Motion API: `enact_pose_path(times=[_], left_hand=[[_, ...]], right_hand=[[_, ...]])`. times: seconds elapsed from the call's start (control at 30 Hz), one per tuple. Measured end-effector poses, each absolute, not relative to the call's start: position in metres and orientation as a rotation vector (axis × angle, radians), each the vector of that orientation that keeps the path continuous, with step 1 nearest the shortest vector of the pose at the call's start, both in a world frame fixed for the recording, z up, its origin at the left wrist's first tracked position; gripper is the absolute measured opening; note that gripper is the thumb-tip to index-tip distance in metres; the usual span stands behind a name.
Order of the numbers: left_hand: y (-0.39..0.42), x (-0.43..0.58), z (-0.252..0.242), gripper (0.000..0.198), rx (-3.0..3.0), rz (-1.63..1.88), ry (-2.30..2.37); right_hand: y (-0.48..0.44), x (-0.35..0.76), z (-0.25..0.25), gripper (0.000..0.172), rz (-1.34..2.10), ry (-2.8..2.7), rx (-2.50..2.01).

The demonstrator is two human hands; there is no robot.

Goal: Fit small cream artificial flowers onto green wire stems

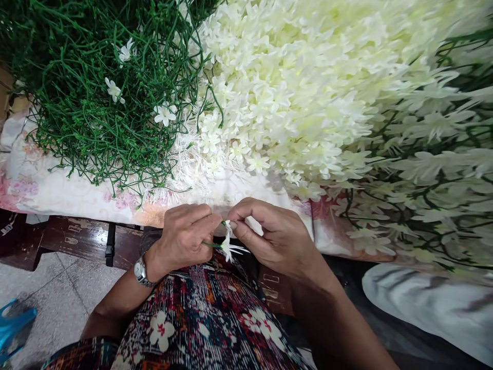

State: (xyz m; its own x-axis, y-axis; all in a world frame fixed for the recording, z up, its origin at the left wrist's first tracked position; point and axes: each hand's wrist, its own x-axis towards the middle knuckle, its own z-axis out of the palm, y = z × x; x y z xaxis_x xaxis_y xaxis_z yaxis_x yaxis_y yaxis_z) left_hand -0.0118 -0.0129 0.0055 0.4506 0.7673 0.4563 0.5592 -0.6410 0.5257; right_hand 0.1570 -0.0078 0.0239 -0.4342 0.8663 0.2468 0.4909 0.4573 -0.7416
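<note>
My left hand, with a watch at the wrist, is closed around a thin green artificial stem. Close beside it, my right hand pinches a small white artificial flower between thumb and forefinger. The flower sits between the two hands, its petals hanging below the fingertips. Most of the stem is hidden inside my left fist. Both hands are at the near edge of a table with a floral cloth.
Green artificial stems lie heaped at the left. A big pile of cream-white flower heads fills the middle. Flowers on green stems lie at the right. White thin stamens are scattered between. A blue plastic object stands on the floor.
</note>
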Motion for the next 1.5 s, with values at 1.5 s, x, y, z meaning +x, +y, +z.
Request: enact_pose_path(times=[1.5], left_hand=[[-0.017,-0.012,-0.002,0.015,2.201,1.069,1.152]], right_hand=[[-0.019,0.160,0.025,0.006,0.809,-1.956,-1.318]])
